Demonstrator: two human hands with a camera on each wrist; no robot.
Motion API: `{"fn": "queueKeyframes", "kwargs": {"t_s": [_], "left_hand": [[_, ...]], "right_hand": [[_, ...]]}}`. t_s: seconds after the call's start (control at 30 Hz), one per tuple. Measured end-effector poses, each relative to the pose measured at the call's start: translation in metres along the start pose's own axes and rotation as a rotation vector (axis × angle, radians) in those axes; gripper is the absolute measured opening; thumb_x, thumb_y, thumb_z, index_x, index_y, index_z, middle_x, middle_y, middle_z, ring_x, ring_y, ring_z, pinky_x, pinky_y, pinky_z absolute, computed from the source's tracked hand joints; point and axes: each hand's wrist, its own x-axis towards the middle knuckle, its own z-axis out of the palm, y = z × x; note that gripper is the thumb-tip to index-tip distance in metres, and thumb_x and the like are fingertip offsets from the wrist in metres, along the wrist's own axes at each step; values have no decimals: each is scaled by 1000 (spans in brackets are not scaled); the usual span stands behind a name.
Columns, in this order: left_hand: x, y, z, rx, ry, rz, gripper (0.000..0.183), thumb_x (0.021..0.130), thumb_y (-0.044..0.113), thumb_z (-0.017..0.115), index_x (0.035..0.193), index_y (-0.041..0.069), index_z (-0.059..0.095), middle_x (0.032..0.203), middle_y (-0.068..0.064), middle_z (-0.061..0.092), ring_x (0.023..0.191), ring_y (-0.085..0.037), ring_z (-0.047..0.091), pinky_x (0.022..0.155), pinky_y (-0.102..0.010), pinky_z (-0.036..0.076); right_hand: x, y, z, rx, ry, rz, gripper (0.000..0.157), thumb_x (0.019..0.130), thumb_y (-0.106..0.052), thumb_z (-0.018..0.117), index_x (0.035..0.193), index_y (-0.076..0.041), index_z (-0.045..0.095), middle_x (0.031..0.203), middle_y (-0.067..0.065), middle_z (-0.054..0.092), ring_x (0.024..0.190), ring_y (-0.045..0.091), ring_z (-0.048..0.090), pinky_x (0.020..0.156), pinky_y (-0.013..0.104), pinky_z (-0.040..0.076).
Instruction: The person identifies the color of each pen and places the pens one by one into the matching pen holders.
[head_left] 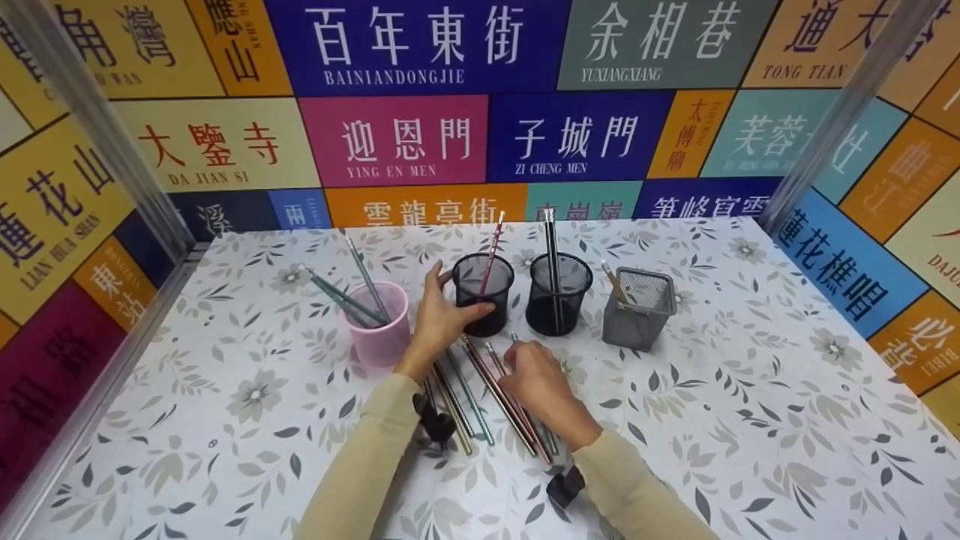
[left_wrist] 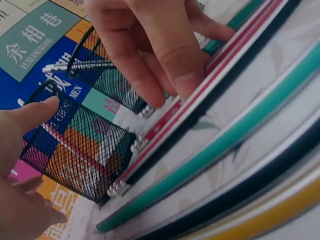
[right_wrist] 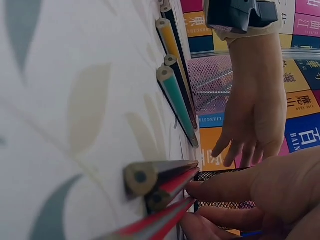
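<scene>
My left hand [head_left: 437, 319] is beside a black mesh pencil cup [head_left: 486, 319], its thumb across the front and its relaxed fingers at the left side. One red patterned pencil [head_left: 491, 259] stands in that cup. Over the loose pencils in front, my right hand [head_left: 541, 379] pinches a red-striped pencil [right_wrist: 167, 217] between thumb and fingers. Another red pencil and a dark one [right_wrist: 141, 179] lie close beside it. Teal [right_wrist: 176, 95], yellow and dark pencils lie farther left, partly under my left forearm.
A pink mesh cup [head_left: 381, 349] with several teal pencils stands at left. Right of the middle are another black cup [head_left: 541, 319] holding black-and-white pencils and a grey square holder [head_left: 634, 330] with one gold-brown pencil. Sign-covered walls [head_left: 405, 139] border the flowered tabletop [head_left: 225, 450].
</scene>
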Motion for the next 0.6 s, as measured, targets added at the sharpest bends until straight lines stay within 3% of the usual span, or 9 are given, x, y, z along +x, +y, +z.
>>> {"fn": "queueKeyframes", "kwargs": {"t_s": [0.2, 0.4, 0.5, 0.6], "left_hand": [[4, -4, 0, -44, -78, -18, 114, 70, 14, 91, 158, 7, 18, 154, -23, 44, 143, -34, 43, 123, -44, 29], [8, -5, 3, -23, -100, -8, 111, 69, 18, 92, 157, 9, 24, 154, -22, 43, 141, -37, 44, 122, -45, 31], [9, -4, 4, -4, -107, 16, 104, 70, 17, 92, 154, 7, 31, 151, -21, 47, 139, -38, 47, 121, -45, 33], [10, -5, 5, 15, -119, 38, 96, 70, 19, 92, 148, 3, 39, 144, -22, 54, 134, -38, 51, 119, -45, 36]], "right_hand": [[0, -1, 2, 7, 19, -23, 14, 72, -3, 71, 86, -5, 72, 89, 10, 74, 85, 30, 69, 78, 44, 55], [0, -3, 3, 13, 29, -7, 17, 72, -2, 69, 87, -4, 74, 93, 13, 76, 87, 33, 70, 80, 46, 56], [1, -3, 2, -3, 30, 2, 6, 71, -2, 69, 70, -7, 67, 78, 9, 70, 74, 28, 64, 67, 41, 52], [3, -4, 2, -24, 22, 5, 32, 69, -3, 70, 52, -15, 45, 61, 2, 50, 61, 23, 47, 52, 34, 36]]}}
